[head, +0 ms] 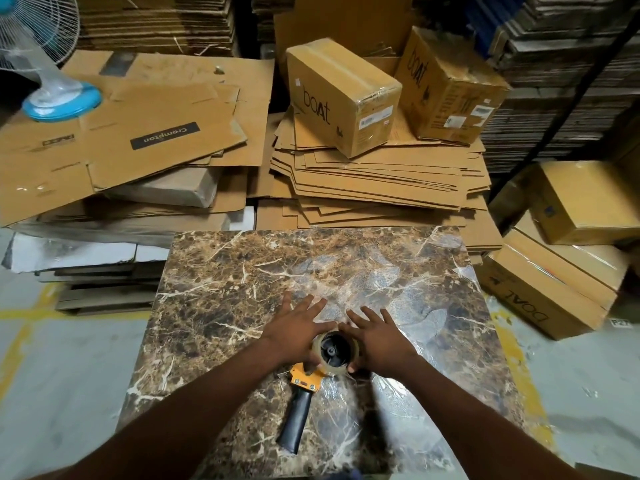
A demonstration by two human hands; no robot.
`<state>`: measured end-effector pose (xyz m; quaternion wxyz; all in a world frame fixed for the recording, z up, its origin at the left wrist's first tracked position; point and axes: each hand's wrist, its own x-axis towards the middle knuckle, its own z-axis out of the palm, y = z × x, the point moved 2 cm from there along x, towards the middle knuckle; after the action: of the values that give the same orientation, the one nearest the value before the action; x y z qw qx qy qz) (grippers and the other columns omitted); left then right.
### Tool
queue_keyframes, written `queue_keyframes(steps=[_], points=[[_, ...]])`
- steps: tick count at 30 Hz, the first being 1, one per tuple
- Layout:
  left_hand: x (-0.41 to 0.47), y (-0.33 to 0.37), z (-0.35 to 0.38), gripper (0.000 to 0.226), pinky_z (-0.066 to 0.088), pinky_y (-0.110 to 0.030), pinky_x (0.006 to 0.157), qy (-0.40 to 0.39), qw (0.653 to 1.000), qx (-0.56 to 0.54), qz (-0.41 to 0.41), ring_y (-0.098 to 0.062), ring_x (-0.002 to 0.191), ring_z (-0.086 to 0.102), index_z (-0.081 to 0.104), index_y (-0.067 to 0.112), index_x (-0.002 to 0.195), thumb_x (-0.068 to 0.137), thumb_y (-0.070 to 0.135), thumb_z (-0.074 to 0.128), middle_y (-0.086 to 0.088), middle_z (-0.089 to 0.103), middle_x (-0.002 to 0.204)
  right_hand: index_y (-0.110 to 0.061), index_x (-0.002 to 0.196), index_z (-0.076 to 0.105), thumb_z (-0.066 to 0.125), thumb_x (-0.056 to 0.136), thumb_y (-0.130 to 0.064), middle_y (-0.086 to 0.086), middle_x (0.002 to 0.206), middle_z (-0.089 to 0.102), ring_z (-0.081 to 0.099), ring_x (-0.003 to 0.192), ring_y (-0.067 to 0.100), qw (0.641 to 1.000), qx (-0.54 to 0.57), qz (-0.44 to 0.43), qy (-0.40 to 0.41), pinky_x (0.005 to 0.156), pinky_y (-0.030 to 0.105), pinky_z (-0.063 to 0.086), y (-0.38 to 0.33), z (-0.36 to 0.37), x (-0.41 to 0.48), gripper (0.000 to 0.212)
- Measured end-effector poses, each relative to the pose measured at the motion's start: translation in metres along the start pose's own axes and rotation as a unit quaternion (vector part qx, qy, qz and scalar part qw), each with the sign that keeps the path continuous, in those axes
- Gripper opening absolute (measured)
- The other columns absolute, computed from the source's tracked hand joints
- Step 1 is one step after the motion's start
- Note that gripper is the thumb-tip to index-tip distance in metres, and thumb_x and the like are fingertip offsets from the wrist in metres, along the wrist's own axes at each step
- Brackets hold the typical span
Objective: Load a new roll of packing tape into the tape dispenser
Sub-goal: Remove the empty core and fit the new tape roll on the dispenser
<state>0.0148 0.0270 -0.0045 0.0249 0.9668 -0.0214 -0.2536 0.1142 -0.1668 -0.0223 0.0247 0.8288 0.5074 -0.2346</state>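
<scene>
Clear packing tape roll point(335, 351) sits on the hub of the yellow tape dispenser point(304, 379), low at centre frame, on the marble-patterned bench point(214, 289). The left hand point(294, 329) and right hand point(375, 337) flank the roll, fingers spread, thumbs and palms pressing its rim. To seat it properly, press evenly on both sides until the core appears fully home; uneven pressure may cock the roll. The black handle point(296, 422) points toward the lower frame. Flattened cardboard point(374, 181) and boxes point(341, 95) fill the upper frame; a fan point(52, 95) stands upper left.
</scene>
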Motion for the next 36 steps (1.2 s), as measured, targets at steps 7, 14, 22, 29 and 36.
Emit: queue_keyframes(steps=[7, 14, 22, 29, 36], points=[[0.003, 0.000, -0.003, 0.100, -0.011, -0.075, 0.121, -0.024, 0.999, 0.032, -0.015, -0.039, 0.163, -0.006, 0.022, 0.050, 0.163, 0.081, 0.073, 0.074, -0.009, -0.002, 0.178, -0.033, 0.159, 0.020, 0.068, 0.081, -0.068, 0.004, 0.170, 0.016, 0.010, 0.155, 0.033, 1.000, 0.000, -0.006, -0.010, 0.122, 0.061, 0.005, 0.000, 0.001, 0.004, 0.098], [0.002, -0.010, 0.004, 0.095, -0.004, -0.073, 0.123, -0.030, 0.999, 0.016, -0.014, -0.036, 0.164, 0.000, 0.022, 0.052, 0.162, 0.083, 0.075, 0.069, -0.008, 0.005, 0.179, -0.031, 0.160, 0.019, 0.064, 0.084, -0.070, 0.002, 0.166, 0.031, 0.022, 0.151, 0.033, 0.999, 0.013, -0.019, -0.026, 0.121, 0.061, 0.005, -0.003, -0.001, 0.007, 0.097], [0.003, -0.013, 0.013, 0.093, 0.002, -0.075, 0.124, -0.031, 0.999, 0.031, -0.019, -0.036, 0.164, 0.000, 0.020, 0.052, 0.163, 0.087, 0.071, 0.070, -0.007, 0.005, 0.179, -0.028, 0.160, 0.021, 0.059, 0.085, -0.072, 0.001, 0.164, 0.033, 0.018, 0.153, 0.031, 0.999, -0.017, -0.025, -0.018, 0.121, 0.061, 0.002, -0.013, -0.002, 0.011, 0.095], [0.003, -0.009, 0.010, 0.092, 0.000, -0.074, 0.124, -0.026, 0.999, 0.026, -0.019, -0.036, 0.164, 0.002, 0.025, 0.050, 0.163, 0.086, 0.067, 0.073, -0.009, 0.007, 0.178, -0.028, 0.161, 0.016, 0.059, 0.086, -0.072, 0.006, 0.169, 0.020, 0.010, 0.155, 0.033, 0.999, -0.045, -0.012, -0.027, 0.121, 0.062, 0.001, -0.014, -0.002, 0.011, 0.097], [0.007, -0.006, 0.011, 0.095, -0.007, -0.074, 0.121, -0.041, 0.999, 0.028, -0.018, -0.038, 0.164, -0.002, 0.021, 0.049, 0.164, 0.086, 0.070, 0.072, -0.011, -0.001, 0.178, -0.030, 0.161, 0.012, 0.058, 0.086, -0.073, 0.009, 0.171, 0.007, 0.002, 0.156, 0.034, 0.998, -0.048, 0.003, -0.027, 0.121, 0.061, -0.006, -0.013, 0.010, 0.012, 0.098]])
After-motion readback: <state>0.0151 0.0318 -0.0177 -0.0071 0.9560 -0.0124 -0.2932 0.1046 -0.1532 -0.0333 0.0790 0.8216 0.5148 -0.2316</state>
